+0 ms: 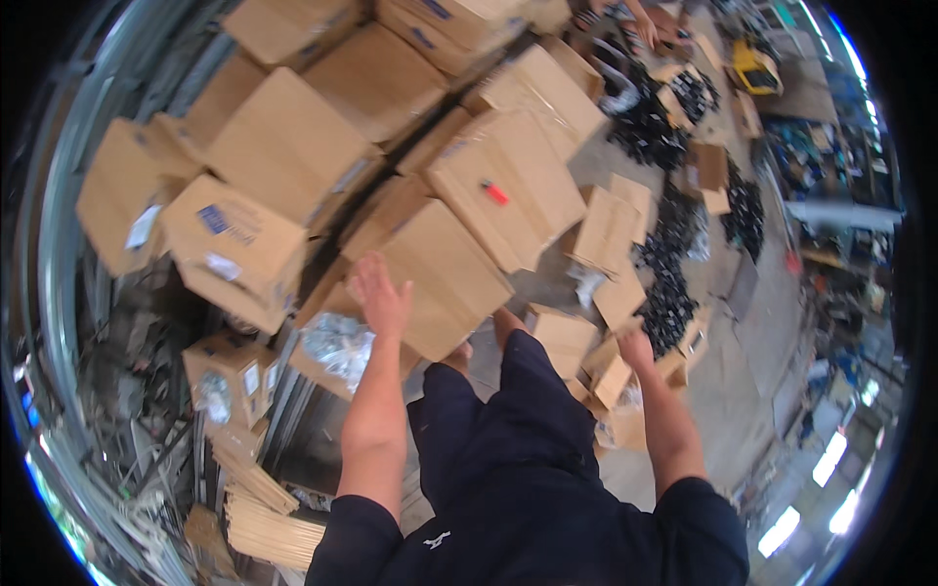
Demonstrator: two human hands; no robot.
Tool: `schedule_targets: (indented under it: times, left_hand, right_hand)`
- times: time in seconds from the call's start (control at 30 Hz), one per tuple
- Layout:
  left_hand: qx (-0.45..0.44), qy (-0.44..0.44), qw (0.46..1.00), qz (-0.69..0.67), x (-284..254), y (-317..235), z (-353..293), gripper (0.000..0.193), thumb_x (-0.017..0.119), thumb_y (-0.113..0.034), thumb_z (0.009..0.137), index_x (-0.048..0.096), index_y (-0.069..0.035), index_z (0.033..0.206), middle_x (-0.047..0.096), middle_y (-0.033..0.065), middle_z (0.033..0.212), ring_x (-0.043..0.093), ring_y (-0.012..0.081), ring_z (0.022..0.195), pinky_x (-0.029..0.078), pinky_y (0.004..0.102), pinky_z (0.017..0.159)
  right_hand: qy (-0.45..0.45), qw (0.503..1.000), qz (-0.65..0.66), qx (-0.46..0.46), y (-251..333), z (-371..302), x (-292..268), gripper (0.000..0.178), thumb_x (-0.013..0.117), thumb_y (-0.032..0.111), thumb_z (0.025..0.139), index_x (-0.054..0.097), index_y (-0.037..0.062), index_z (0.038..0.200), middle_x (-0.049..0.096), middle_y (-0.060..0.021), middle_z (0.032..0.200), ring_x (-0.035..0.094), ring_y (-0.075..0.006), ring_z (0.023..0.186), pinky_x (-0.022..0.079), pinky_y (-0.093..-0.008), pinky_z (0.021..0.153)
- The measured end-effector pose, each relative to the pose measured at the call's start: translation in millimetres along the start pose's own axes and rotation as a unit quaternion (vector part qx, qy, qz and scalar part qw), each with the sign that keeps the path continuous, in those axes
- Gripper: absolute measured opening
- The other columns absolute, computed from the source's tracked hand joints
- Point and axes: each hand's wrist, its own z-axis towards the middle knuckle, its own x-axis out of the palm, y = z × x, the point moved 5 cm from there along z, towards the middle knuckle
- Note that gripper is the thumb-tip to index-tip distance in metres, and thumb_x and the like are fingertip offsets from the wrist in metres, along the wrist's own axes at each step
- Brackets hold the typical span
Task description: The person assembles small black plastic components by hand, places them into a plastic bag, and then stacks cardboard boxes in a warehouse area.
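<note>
My left hand [381,298] is stretched forward with its fingers apart, at the left edge of a large closed carton [445,278]. Whether it touches the cardboard I cannot tell. Below that hand, an open carton [305,359] holds a clear plastic bag [337,347] of greyish contents. My right hand [635,344] hangs out to the right over a pile of small cartons [611,381]; blur hides its fingers. On another large carton [508,186] ahead lies a small red object with a dark end [494,192].
Stacked cartons [376,83] fill the far left. Heaps of black parts [669,293] lie on the floor [728,366] at the right. Another person's hand [645,31] shows at the top. A yellow machine [754,68] stands far right. Wooden strips [269,527] lie lower left.
</note>
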Motion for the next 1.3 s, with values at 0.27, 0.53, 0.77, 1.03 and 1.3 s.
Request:
schedule_targets:
  times: [0.27, 0.53, 0.77, 1.03, 1.3]
  left_hand:
    - [-0.037, -0.147, 0.988, -0.004, -167.3, 57.0, 28.3, 0.072, 0.070, -0.029, 0.092, 0.042, -0.003, 0.153, 0.042, 0.0193, 0.159, 0.036, 0.0408, 0.147, 0.028, 0.0558, 0.121]
    - [-0.264, -0.341, 0.902, -0.023, -236.9, 148.4, 71.4, 0.081, 0.068, -0.029, 0.094, 0.029, -0.003, 0.160, 0.028, 0.0234, 0.166, 0.029, 0.0431, 0.152, 0.026, 0.0530, 0.123]
    - [-0.296, -0.315, 0.869, -0.243, -210.4, 164.6, 74.3, 0.082, 0.062, -0.016, 0.097, 0.017, -0.001, 0.164, 0.026, 0.0230, 0.168, 0.030, 0.0380, 0.153, 0.027, 0.0424, 0.124]
    - [-0.291, -0.322, 0.845, -0.312, -209.5, 156.8, 83.6, 0.080, 0.058, -0.006, 0.097, 0.016, 0.000, 0.164, 0.040, 0.0211, 0.162, 0.050, 0.0279, 0.140, 0.039, 0.0350, 0.115]
    - [-0.310, -0.318, 0.857, -0.261, -215.0, 155.4, 85.3, 0.078, 0.059, -0.009, 0.097, 0.020, 0.000, 0.164, 0.047, 0.0204, 0.157, 0.052, 0.0291, 0.138, 0.041, 0.0357, 0.113]
  right_hand:
    - [0.095, 0.937, 0.337, -0.006, 132.2, -37.8, 65.9, 0.030, 0.067, 0.029, 0.092, 0.077, 0.0072, 0.111, 0.075, -0.0213, 0.102, 0.074, -0.0357, 0.098, 0.056, -0.0445, 0.085]
    - [-0.093, 0.926, 0.327, -0.166, 333.3, 100.8, -274.8, 0.031, 0.066, 0.027, 0.097, 0.070, 0.0006, 0.114, 0.074, -0.0226, 0.102, 0.073, -0.0359, 0.101, 0.056, -0.0434, 0.086]
    - [-0.300, 0.803, 0.281, -0.432, 580.5, 234.3, -498.5, 0.035, 0.070, 0.021, 0.093, 0.064, 0.0042, 0.123, 0.067, -0.0180, 0.110, 0.060, -0.0406, 0.111, 0.050, -0.0482, 0.096]
    - [-0.306, 0.829, -0.049, -0.466, 794.6, 356.8, -603.4, 0.057, 0.064, 0.041, 0.099, 0.050, 0.0049, 0.142, 0.053, -0.0103, 0.144, 0.046, -0.0287, 0.139, 0.040, -0.0505, 0.111]
    - [-0.356, 0.814, -0.100, -0.448, 778.6, 365.9, -608.5, 0.056, 0.060, 0.054, 0.098, 0.059, 0.0074, 0.130, 0.061, -0.0063, 0.125, 0.055, -0.0229, 0.123, 0.042, -0.0449, 0.099]
